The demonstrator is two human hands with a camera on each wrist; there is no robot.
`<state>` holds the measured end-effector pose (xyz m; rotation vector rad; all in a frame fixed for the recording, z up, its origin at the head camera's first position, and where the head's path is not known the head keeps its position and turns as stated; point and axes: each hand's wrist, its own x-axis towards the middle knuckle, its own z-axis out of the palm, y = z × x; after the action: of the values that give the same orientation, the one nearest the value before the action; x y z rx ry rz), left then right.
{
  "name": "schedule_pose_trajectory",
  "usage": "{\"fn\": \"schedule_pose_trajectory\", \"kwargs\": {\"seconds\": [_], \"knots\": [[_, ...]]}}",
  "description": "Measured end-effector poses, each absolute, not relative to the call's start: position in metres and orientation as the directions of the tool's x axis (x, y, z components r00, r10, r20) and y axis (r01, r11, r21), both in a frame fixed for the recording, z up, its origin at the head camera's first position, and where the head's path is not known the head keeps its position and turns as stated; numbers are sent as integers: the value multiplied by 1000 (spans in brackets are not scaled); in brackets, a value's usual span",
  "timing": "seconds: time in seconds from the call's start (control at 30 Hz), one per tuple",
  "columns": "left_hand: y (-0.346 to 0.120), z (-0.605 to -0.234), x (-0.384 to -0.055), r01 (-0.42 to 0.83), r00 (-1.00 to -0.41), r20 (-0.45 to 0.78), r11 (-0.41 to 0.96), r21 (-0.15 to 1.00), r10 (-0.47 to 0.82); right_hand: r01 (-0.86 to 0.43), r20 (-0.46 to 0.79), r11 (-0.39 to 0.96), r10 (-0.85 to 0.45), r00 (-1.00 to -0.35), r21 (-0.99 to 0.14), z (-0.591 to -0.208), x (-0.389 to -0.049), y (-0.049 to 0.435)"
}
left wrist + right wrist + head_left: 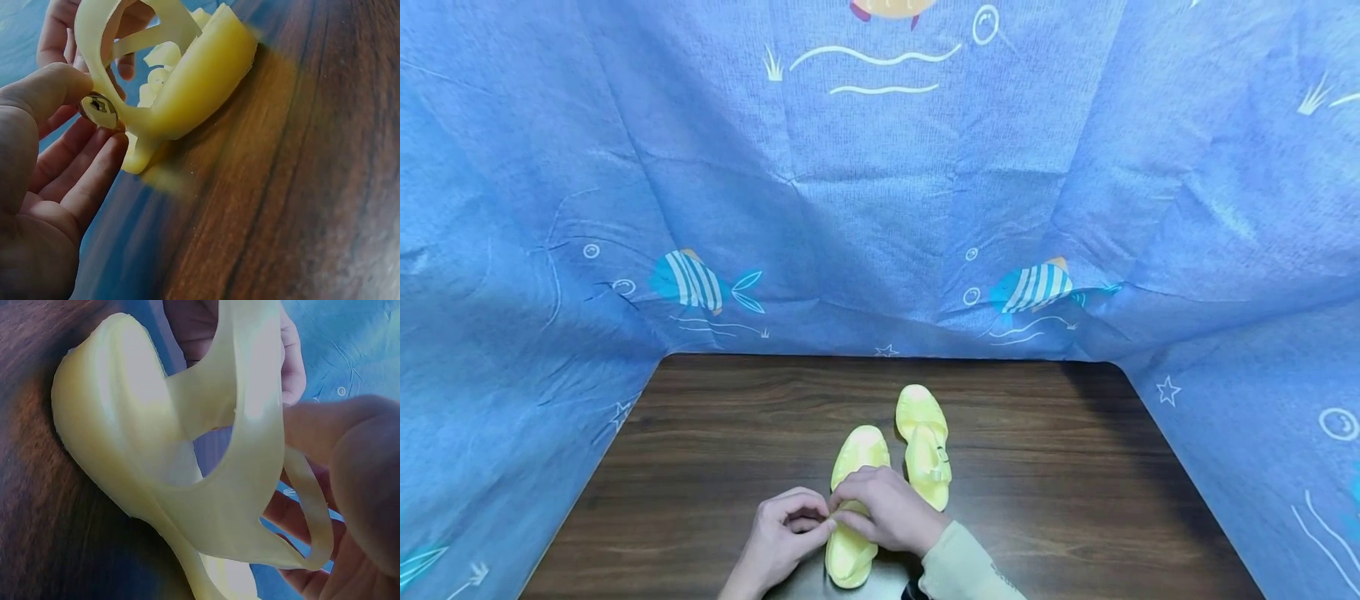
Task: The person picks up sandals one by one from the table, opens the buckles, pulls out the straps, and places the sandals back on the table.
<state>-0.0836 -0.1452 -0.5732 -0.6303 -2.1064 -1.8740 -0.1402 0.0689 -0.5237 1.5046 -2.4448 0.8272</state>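
Observation:
A pale yellow jelly sandal (861, 448) lies toe-away on the table, between both hands. At its left side my left hand (781, 533) pinches the small metal buckle (100, 110) between thumb and fingers. From the right, my right hand (887, 507) reaches over the sandal and holds its ankle strap (257, 381) near that buckle. A thin loop of strap (317, 515) bends out by the right hand's fingers in the right wrist view. The matching sandal (923, 415) sits just beyond and to the right, with a buckle on its right side.
A dark wood-grain table (737, 417) carries both sandals. Blue cloth (880, 217) printed with fish and bubbles rises along its back and sides. A light green sleeve (962, 562) covers the right forearm, with a black object partly visible below it.

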Motion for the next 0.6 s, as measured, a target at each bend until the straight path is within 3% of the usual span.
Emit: {"fn": "schedule_pose_trajectory", "kwargs": {"seconds": [0.3,0.6], "knots": [[-144,-573,-82,493,-866,480,85,866,141,-816,372,351,-758,-535,-458,-528,-136,67],[-143,-575,-83,517,-853,507,77,852,120,-820,428,311,-733,-528,-480,-535,-136,67]]}}
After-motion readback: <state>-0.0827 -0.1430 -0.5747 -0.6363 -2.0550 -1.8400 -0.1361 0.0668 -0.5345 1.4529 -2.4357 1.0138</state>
